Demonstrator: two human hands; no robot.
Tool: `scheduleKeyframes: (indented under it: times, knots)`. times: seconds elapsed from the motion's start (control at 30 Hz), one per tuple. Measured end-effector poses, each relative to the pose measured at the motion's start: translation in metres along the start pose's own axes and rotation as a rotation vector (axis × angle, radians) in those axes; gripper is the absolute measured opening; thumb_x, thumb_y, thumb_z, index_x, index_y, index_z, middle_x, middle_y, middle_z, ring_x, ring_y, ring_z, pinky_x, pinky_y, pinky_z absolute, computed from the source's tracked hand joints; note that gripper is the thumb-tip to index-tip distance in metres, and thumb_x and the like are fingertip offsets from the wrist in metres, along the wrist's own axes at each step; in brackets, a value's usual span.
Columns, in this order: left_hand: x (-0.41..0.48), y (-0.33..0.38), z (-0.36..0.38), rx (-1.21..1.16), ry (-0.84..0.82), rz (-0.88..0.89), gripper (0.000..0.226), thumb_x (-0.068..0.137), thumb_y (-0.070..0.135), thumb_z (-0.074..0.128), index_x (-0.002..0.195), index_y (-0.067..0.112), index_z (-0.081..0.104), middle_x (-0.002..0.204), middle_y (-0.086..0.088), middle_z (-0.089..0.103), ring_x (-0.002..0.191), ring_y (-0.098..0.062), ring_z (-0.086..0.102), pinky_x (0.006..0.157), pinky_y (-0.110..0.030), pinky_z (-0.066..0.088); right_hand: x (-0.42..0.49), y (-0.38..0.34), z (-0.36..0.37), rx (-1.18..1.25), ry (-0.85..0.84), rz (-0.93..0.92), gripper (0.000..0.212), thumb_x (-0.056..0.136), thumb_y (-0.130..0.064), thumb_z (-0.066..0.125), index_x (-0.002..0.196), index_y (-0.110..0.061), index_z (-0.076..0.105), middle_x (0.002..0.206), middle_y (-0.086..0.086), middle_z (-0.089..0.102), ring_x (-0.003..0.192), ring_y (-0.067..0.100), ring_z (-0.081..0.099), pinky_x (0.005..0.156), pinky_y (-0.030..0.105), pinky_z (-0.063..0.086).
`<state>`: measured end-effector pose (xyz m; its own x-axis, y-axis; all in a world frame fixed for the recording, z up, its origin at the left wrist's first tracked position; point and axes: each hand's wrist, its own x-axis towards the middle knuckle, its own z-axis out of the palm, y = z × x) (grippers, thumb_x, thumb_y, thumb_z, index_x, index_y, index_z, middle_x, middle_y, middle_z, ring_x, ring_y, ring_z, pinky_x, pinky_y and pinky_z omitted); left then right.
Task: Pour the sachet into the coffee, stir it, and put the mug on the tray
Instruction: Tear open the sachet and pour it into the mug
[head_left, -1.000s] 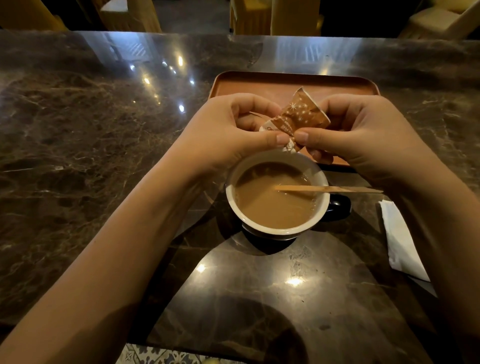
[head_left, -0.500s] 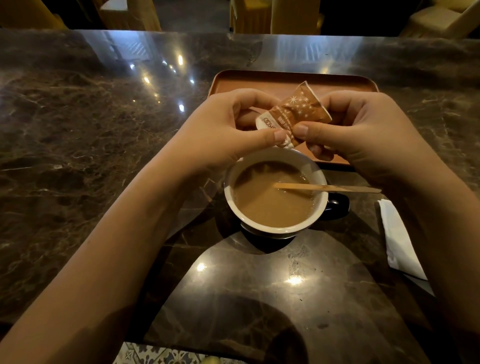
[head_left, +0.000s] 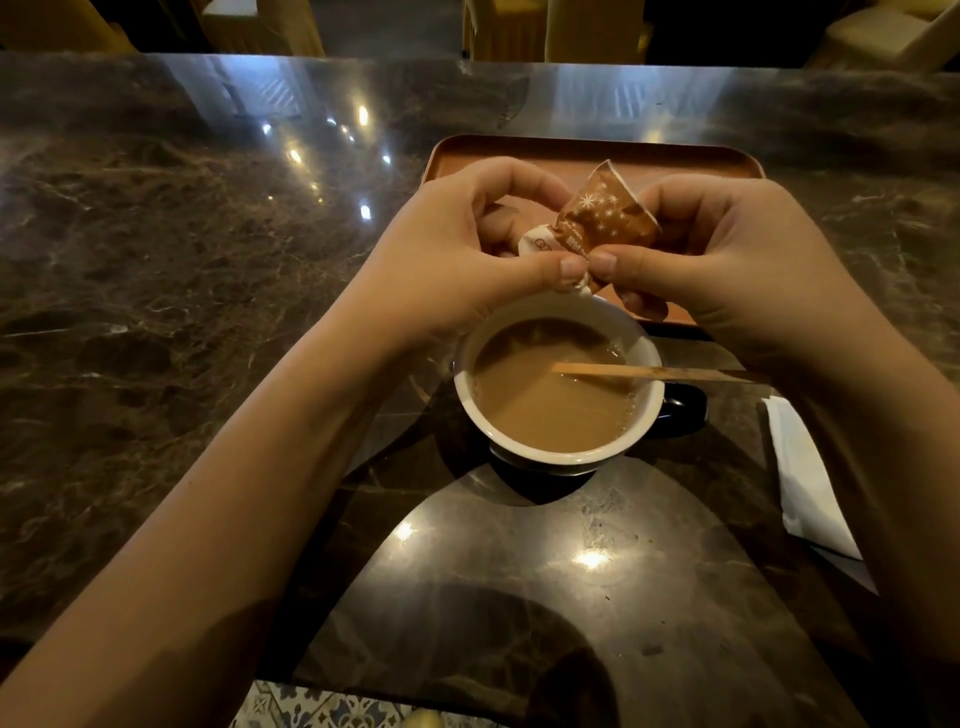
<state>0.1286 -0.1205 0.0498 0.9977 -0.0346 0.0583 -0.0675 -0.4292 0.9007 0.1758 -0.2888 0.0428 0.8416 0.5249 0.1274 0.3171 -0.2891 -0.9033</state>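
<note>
Currently both hands pinch 1 sachet (head_left: 602, 221) above the mug's (head_left: 558, 382) far rim, at about 12 o'clock from the coffee (head_left: 545, 400). Left hand (head_left: 467, 249) and right hand (head_left: 727, 254) are closed on its lower edge, thumb tips nearly touching; whether the paper has torn cannot be told. Judged step: opening the sachet. Best done with a short twist apart at the pinched corner, keeping that corner low over the coffee so any spill lands inside. A wooden stirrer (head_left: 649, 371) rests across the rim toward 3 o'clock, its tip in the drink; hands should stay clear of it. Tray (head_left: 571, 156) lies just beyond the mug at 12 o'clock. A white napkin (head_left: 805, 467) sits at 4 o'clock on the counter (head_left: 208, 260).
</note>
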Motion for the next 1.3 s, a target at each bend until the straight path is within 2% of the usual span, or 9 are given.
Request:
scheduleKeyframes:
  times: [0.13, 0.33, 0.4, 0.53, 0.63, 0.77, 1.07, 1.2, 1.3]
  knots:
    - [0.0011, -0.0009, -0.0005, -0.012, 0.032, -0.005, 0.039, 0.071, 0.018, 0.074, 0.107, 0.02, 0.057, 0.091, -0.01, 0.071, 0.083, -0.021, 0.07, 0.08, -0.033, 0.057, 0.0008, -0.0008, -0.0052, 0.027, -0.005, 0.007, 0.016, 0.078, -0.014, 0.065, 0.093, -0.007, 0.065, 0.075, 0.004, 0.068, 0.057, 0.005, 0.06, 0.052, 0.014, 0.05]
    - [0.0008, 0.0008, -0.0052, 0.006, -0.029, -0.012, 0.04, 0.071, 0.019, 0.073, 0.107, 0.023, 0.057, 0.083, 0.005, 0.071, 0.081, -0.008, 0.07, 0.078, -0.023, 0.056, -0.0001, 0.0009, -0.0055, 0.051, 0.019, 0.022, 0.007, 0.077, -0.013, 0.065, 0.085, -0.014, 0.064, 0.073, 0.002, 0.069, 0.056, 0.006, 0.059, 0.051, 0.014, 0.049]
    - [0.0003, 0.001, -0.0041, 0.01, -0.028, -0.005, 0.04, 0.07, 0.018, 0.074, 0.107, 0.022, 0.058, 0.083, 0.003, 0.071, 0.081, -0.01, 0.07, 0.078, -0.021, 0.056, -0.0005, 0.0006, -0.0038, 0.023, 0.019, 0.017, 0.008, 0.078, -0.013, 0.065, 0.086, -0.014, 0.064, 0.075, 0.003, 0.068, 0.057, 0.005, 0.06, 0.052, 0.014, 0.05]
    - [-0.0001, 0.0002, 0.0002, 0.028, -0.003, -0.004, 0.037, 0.071, 0.016, 0.073, 0.105, 0.018, 0.059, 0.085, -0.002, 0.071, 0.082, -0.019, 0.07, 0.081, -0.029, 0.056, -0.0014, -0.0004, -0.0035, 0.022, 0.004, 0.02, 0.008, 0.078, -0.015, 0.065, 0.086, -0.013, 0.064, 0.072, 0.0, 0.069, 0.057, 0.004, 0.06, 0.054, 0.013, 0.051]
    - [0.0001, 0.0002, -0.0014, 0.009, -0.006, -0.015, 0.037, 0.07, 0.017, 0.074, 0.104, 0.018, 0.059, 0.085, -0.002, 0.071, 0.082, -0.017, 0.07, 0.08, -0.029, 0.057, -0.0008, -0.0003, -0.0037, 0.033, 0.012, 0.024, 0.007, 0.078, -0.014, 0.065, 0.085, -0.013, 0.064, 0.068, -0.001, 0.068, 0.055, 0.004, 0.059, 0.053, 0.013, 0.051]
    - [-0.0003, 0.0013, -0.0036, 0.014, -0.009, -0.015, 0.039, 0.07, 0.018, 0.074, 0.105, 0.018, 0.058, 0.085, -0.001, 0.071, 0.082, -0.018, 0.07, 0.079, -0.031, 0.057, -0.0005, -0.0003, -0.0034, 0.016, 0.022, 0.024, 0.008, 0.078, -0.014, 0.065, 0.086, -0.011, 0.064, 0.075, 0.005, 0.068, 0.056, 0.007, 0.059, 0.053, 0.014, 0.05]
    - [-0.0003, 0.0007, -0.0013, 0.009, -0.008, -0.026, 0.038, 0.068, 0.02, 0.075, 0.103, 0.019, 0.059, 0.084, -0.003, 0.071, 0.082, -0.02, 0.07, 0.08, -0.033, 0.057, -0.0006, -0.0005, -0.0023, 0.033, 0.011, 0.036, 0.009, 0.078, -0.012, 0.065, 0.086, -0.01, 0.064, 0.071, 0.002, 0.067, 0.053, 0.003, 0.058, 0.051, 0.012, 0.048]
    - [-0.0005, 0.0018, -0.0038, 0.035, 0.007, -0.016, 0.038, 0.07, 0.02, 0.074, 0.105, 0.018, 0.059, 0.08, 0.001, 0.07, 0.08, -0.015, 0.07, 0.08, -0.031, 0.057, -0.0008, -0.0014, -0.0052, 0.044, 0.01, 0.039, 0.01, 0.078, -0.013, 0.065, 0.087, -0.01, 0.064, 0.074, 0.005, 0.068, 0.055, 0.006, 0.058, 0.051, 0.012, 0.048]
    - [-0.001, 0.0023, -0.0033, 0.035, 0.001, -0.009, 0.039, 0.07, 0.02, 0.075, 0.105, 0.017, 0.059, 0.084, -0.005, 0.071, 0.081, -0.021, 0.07, 0.079, -0.033, 0.057, -0.001, -0.0008, -0.0047, 0.035, 0.007, 0.035, 0.009, 0.078, -0.013, 0.065, 0.087, -0.01, 0.064, 0.072, 0.002, 0.068, 0.055, 0.004, 0.059, 0.052, 0.013, 0.049]
